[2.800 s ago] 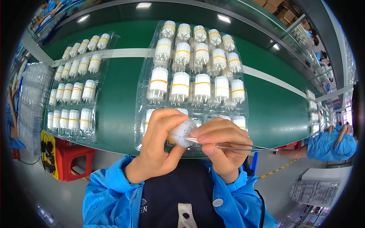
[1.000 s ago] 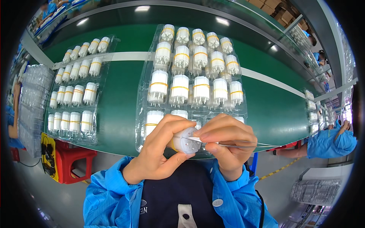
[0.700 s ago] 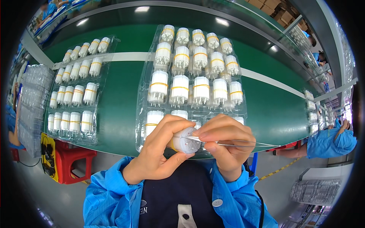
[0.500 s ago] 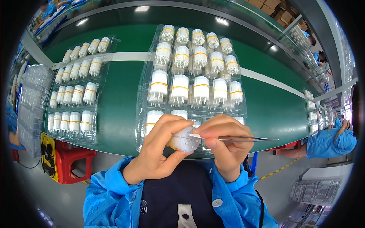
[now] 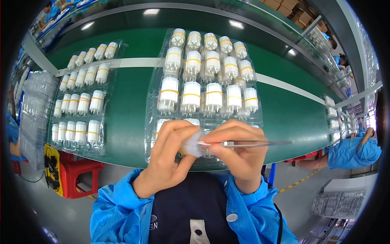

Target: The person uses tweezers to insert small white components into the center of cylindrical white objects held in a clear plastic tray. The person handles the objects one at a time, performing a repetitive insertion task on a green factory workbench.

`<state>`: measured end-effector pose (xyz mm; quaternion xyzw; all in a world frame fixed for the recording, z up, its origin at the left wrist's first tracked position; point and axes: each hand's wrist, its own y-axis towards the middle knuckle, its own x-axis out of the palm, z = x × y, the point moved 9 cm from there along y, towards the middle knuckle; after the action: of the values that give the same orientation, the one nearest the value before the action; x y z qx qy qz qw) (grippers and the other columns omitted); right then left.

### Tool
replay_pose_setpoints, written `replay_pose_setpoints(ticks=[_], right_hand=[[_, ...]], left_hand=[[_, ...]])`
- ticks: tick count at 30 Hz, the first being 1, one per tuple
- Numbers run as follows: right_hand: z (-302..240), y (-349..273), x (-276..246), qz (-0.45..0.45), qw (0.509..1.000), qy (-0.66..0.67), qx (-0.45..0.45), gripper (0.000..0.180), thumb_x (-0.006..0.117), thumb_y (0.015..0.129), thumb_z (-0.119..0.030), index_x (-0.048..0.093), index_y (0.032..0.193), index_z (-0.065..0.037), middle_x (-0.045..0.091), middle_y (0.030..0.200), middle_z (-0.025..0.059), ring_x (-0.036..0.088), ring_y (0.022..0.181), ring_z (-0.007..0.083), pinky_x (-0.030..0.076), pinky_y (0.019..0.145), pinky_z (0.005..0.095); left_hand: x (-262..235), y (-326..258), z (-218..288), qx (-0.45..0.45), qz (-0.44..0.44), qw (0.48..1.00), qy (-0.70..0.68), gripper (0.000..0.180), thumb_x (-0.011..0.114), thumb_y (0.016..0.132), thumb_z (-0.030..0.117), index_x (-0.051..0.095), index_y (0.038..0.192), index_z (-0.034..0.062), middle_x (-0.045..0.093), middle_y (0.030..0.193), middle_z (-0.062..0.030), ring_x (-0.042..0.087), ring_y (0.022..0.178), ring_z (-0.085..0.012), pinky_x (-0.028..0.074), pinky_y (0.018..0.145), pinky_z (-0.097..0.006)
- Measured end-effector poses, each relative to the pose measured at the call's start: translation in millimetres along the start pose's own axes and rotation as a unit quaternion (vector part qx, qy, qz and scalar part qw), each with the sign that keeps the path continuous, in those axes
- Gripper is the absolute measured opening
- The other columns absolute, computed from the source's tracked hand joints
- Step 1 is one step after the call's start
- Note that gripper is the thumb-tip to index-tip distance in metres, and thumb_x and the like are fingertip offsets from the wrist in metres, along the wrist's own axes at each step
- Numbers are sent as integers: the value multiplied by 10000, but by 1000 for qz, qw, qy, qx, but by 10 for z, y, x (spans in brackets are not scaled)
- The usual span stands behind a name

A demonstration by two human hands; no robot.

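Observation:
My left hand (image 5: pixel 164 160) is closed round a white cylindrical part (image 5: pixel 191 146) with a yellow band, held up in front of my chest with its end toward my right hand. My right hand (image 5: pixel 241 156) pinches a pair of metal tweezers (image 5: pixel 264 143), which lie almost level and are blurred at their far end. Their tip reaches the end of the cylinder; whether anything is between the tips I cannot tell. Beyond my hands, a clear plastic tray (image 5: pixel 152 97) carries rows of similar white cylinders (image 5: pixel 191 95) with yellow bands and metal prongs pointing down.
Another clear tray (image 5: pixel 106 81) of white cylinders lies left on the green table (image 5: pixel 130 105). Stacked empty clear trays (image 5: pixel 38 110) stand at its left. A red stool (image 5: pixel 81 175) is below the table edge. To the right is a co-worker in a blue smock (image 5: pixel 351 152).
The cylinder has turned in my left hand, so its end face shows less. My right hand and the tweezers have shifted slightly left and up, and the tweezers now look blurred.

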<state>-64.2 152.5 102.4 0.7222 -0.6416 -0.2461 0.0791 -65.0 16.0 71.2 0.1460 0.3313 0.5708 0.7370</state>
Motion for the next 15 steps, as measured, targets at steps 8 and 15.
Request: replay_pose_setpoints(ticks=[8, 15], right_hand=[[-60, -130, -56, 78, 993, 79, -51, 134, 705, 793, -6, 725, 923, 19, 691, 902, 156, 653, 804, 220, 520, 714, 305], [5, -160, -2, 81, 992, 84, -47, 137, 695, 802, 11, 708, 937, 29, 689, 897, 162, 660, 795, 218, 524, 691, 298]], left_hand=[[-58, 38, 26, 22, 23, 999, 12, 536, 741, 628, -76, 577, 1134, -6, 602, 1067, -193, 601, 930, -356, 496, 777, -390], [-53, 7, -8, 10, 23, 1000, -19, 543, 729, 638, -80, 561, 1149, -10, 586, 1072, -198, 611, 930, -353, 505, 774, -378]])
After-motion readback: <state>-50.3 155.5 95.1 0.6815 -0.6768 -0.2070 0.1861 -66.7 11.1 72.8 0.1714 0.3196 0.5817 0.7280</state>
